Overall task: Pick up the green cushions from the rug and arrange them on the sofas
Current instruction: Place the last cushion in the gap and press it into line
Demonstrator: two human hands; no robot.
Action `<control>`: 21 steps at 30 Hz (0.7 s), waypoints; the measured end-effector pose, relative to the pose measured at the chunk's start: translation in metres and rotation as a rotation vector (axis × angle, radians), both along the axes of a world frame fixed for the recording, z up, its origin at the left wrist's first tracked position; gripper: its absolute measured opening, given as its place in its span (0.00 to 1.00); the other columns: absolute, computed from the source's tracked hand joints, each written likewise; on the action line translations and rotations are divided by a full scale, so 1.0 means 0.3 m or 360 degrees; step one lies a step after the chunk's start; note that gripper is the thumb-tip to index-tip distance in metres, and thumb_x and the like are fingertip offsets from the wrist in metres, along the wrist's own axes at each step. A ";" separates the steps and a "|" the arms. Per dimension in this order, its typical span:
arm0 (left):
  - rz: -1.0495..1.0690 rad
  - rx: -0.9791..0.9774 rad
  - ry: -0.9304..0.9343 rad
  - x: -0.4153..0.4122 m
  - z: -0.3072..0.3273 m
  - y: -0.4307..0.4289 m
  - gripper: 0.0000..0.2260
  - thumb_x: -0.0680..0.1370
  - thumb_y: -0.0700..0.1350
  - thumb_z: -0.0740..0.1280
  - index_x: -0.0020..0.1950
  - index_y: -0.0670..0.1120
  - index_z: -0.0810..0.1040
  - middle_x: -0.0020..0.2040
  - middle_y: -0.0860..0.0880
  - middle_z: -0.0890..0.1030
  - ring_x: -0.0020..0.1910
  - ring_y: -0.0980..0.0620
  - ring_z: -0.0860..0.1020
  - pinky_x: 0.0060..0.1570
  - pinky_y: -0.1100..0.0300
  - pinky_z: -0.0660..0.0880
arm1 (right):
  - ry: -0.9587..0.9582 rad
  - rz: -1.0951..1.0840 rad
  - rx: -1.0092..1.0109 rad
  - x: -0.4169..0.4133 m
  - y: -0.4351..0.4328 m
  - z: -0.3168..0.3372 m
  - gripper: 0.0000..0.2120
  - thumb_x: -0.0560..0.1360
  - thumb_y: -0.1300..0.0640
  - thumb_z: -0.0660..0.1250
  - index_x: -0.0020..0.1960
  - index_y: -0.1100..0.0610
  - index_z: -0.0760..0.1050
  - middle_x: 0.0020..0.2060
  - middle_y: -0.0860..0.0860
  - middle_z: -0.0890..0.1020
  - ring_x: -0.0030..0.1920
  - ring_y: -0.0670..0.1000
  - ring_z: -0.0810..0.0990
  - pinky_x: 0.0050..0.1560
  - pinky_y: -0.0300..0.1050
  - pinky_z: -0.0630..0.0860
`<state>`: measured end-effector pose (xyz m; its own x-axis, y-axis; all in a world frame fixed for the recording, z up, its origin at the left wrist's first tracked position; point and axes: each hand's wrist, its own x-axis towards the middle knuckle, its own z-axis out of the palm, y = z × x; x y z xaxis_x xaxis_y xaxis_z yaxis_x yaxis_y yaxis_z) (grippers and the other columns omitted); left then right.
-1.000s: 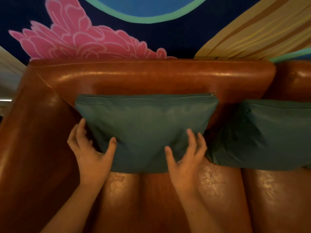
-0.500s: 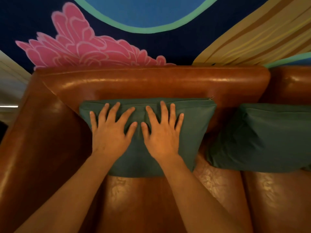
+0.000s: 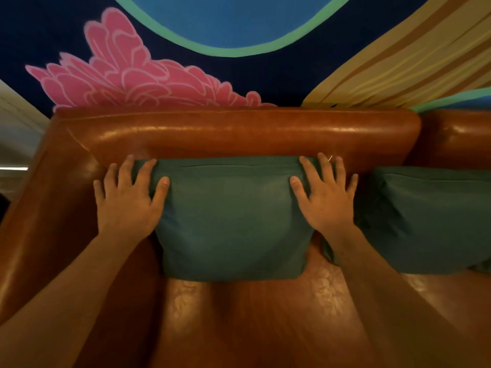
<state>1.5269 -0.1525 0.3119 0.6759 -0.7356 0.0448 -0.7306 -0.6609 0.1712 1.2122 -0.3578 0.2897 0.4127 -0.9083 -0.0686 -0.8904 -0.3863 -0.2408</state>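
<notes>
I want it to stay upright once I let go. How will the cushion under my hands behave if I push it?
The cushion looks soft: it bulges between the left hand and right hand, so it will probably dent rather than slide. Leaning on the sofa backrest, it likely stays up, though smooth leather may let its base creep.

Behind the seating, a painted wall (image 3: 265, 83) fills the top of the view: deep navy ground, a big blue disc (image 3: 233, 17) ringed in green, a pink flower shape (image 3: 127, 75) at the left, and tan and yellow stripes (image 3: 403, 65) sweeping up on the right. At far left there's a pale strip of wall (image 3: 16, 123) (with one thin bright line of light across it). The lighting is dim and warm.
</notes>
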 end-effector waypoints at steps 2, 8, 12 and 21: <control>0.0007 -0.0075 0.0038 0.003 0.006 0.001 0.32 0.81 0.68 0.52 0.80 0.53 0.67 0.82 0.40 0.61 0.79 0.34 0.60 0.76 0.32 0.57 | -0.0167 -0.0070 -0.0065 -0.009 0.009 0.011 0.35 0.84 0.29 0.53 0.87 0.41 0.55 0.88 0.52 0.47 0.87 0.61 0.44 0.82 0.72 0.46; 0.0513 -0.0983 0.1253 -0.036 -0.060 0.031 0.55 0.72 0.65 0.76 0.86 0.50 0.44 0.78 0.51 0.69 0.75 0.55 0.70 0.77 0.46 0.65 | -0.1492 -0.0892 0.0492 -0.024 0.138 -0.063 0.56 0.75 0.27 0.69 0.89 0.50 0.45 0.87 0.54 0.56 0.85 0.54 0.59 0.84 0.58 0.61; 0.0951 -0.1158 0.1802 -0.132 -0.087 0.019 0.33 0.78 0.61 0.72 0.79 0.65 0.61 0.64 0.66 0.79 0.62 0.61 0.79 0.61 0.44 0.72 | -0.1760 -0.1144 0.0683 0.007 0.229 -0.124 0.39 0.82 0.36 0.67 0.87 0.45 0.56 0.81 0.50 0.69 0.80 0.52 0.70 0.80 0.56 0.69; 0.0859 -0.1071 0.1818 -0.135 -0.078 0.039 0.33 0.77 0.59 0.75 0.78 0.63 0.64 0.64 0.63 0.79 0.57 0.62 0.78 0.60 0.45 0.76 | -0.1428 -0.0876 0.0817 0.003 0.248 -0.053 0.45 0.73 0.31 0.71 0.85 0.42 0.59 0.76 0.48 0.74 0.75 0.52 0.74 0.78 0.60 0.71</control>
<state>1.4865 -0.1409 0.2885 0.7636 -0.4389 -0.4736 0.3289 -0.3668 0.8702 1.2131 -0.2833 0.2739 0.0590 -0.9298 -0.3634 -0.3386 0.3238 -0.8835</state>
